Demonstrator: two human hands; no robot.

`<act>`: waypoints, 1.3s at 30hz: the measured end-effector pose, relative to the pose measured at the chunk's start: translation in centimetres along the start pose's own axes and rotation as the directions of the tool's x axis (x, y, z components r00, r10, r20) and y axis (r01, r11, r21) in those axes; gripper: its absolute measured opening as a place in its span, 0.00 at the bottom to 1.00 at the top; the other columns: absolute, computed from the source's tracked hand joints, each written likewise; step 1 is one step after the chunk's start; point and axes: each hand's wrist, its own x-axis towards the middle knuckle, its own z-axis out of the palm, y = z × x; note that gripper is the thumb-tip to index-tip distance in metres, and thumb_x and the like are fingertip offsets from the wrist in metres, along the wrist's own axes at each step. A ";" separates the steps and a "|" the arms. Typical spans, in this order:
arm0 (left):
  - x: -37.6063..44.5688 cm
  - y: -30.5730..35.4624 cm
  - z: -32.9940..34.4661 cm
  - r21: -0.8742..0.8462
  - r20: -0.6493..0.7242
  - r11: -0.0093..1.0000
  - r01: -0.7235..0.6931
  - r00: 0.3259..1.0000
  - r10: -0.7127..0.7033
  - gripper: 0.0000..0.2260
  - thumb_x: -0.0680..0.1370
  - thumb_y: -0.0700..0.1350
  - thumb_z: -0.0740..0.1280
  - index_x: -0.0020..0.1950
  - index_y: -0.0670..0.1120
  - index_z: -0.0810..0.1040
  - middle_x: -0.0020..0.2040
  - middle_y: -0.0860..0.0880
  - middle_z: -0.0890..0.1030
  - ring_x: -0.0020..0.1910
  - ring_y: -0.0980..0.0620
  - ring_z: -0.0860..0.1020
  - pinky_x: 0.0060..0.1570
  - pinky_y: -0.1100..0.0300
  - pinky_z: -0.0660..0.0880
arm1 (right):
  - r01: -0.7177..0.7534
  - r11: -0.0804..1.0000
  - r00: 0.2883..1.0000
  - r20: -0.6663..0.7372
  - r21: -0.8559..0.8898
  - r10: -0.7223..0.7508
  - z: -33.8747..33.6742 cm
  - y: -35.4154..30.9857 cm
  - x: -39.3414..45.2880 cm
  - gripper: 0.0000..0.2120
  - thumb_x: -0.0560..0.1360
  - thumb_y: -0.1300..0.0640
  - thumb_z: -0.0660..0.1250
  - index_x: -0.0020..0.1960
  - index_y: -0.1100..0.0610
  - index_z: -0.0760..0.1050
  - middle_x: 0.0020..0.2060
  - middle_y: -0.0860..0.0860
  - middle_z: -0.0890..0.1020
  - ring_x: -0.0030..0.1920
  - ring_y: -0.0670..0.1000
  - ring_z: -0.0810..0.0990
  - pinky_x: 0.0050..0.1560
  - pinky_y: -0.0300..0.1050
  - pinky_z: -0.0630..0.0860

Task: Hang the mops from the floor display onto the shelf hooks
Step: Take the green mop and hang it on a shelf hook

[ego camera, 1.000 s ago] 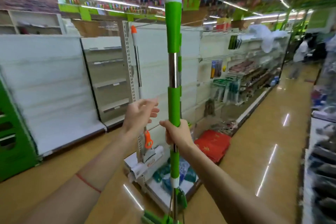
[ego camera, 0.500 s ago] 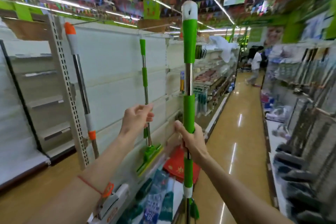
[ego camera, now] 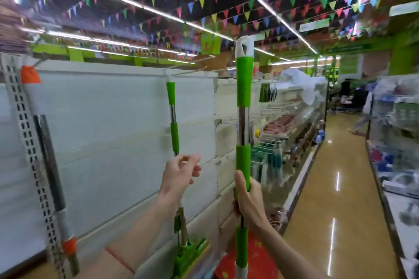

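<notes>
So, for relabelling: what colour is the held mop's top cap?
White cap, above a green grip; head view.

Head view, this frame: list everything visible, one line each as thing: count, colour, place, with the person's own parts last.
Held mop: 1, green and steel handle with white hanging cap, upright at centre.
Hung green mop: 1, green and steel, on a shelf hook left of centre, green head near the floor.
Orange mop: 1, orange cap and collar, grey and dark shaft, hanging at far left.
Shelf back panel: 1, white, left half.
Stocked shelves: several, mixed goods, along the aisle; details blurred.
Bunting: many flags, mixed colours, under the ceiling.
Floor: 1, glossy tan, right.
Left hand: 1, open, in front of the hung mop's shaft.
Right hand: 1, gripping the held mop.
</notes>
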 end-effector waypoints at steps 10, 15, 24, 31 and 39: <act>7.8 0.5 4.0 0.069 -0.170 0.997 -0.023 0.985 0.035 0.14 0.80 0.53 0.70 0.53 0.42 0.83 0.44 0.45 0.87 0.43 0.50 0.84 0.49 0.49 0.81 | -0.121 0.991 0.976 0.191 0.054 0.108 0.1 3.7 11.5 0.30 0.76 0.31 0.61 0.36 0.59 0.69 0.22 0.49 0.70 0.19 0.48 0.67 0.20 0.38 0.64; 10.6 1.2 3.9 0.075 -0.240 0.996 -0.054 0.968 0.071 0.12 0.81 0.53 0.70 0.52 0.44 0.82 0.44 0.45 0.87 0.44 0.49 0.85 0.44 0.56 0.78 | -0.131 0.989 0.965 0.237 0.061 0.113 1.1 6.1 15.0 0.28 0.76 0.32 0.60 0.38 0.59 0.69 0.24 0.51 0.71 0.19 0.49 0.68 0.21 0.41 0.65; 11.8 1.8 5.3 0.107 -0.358 0.992 -0.073 0.928 0.107 0.11 0.81 0.53 0.70 0.50 0.44 0.82 0.42 0.47 0.85 0.41 0.51 0.83 0.34 0.65 0.76 | -0.135 0.988 0.944 0.312 0.070 0.107 0.9 8.5 18.4 0.29 0.80 0.34 0.58 0.35 0.57 0.70 0.24 0.53 0.74 0.20 0.52 0.71 0.22 0.43 0.68; 12.0 3.0 7.0 0.121 -0.460 0.991 -0.065 0.881 0.114 0.13 0.81 0.53 0.70 0.53 0.43 0.82 0.43 0.48 0.86 0.43 0.50 0.83 0.42 0.58 0.78 | -0.203 0.967 0.902 0.413 0.155 0.123 0.7 8.5 20.2 0.27 0.80 0.36 0.58 0.36 0.58 0.69 0.26 0.55 0.69 0.20 0.50 0.67 0.21 0.42 0.65; 11.3 3.2 7.3 0.151 -0.529 0.986 -0.072 0.837 0.142 0.14 0.80 0.54 0.70 0.53 0.43 0.82 0.45 0.46 0.86 0.44 0.50 0.84 0.49 0.51 0.80 | -0.236 0.960 0.835 0.537 0.150 0.121 1.8 10.6 20.4 0.32 0.72 0.25 0.60 0.35 0.56 0.68 0.26 0.53 0.68 0.21 0.49 0.67 0.21 0.41 0.63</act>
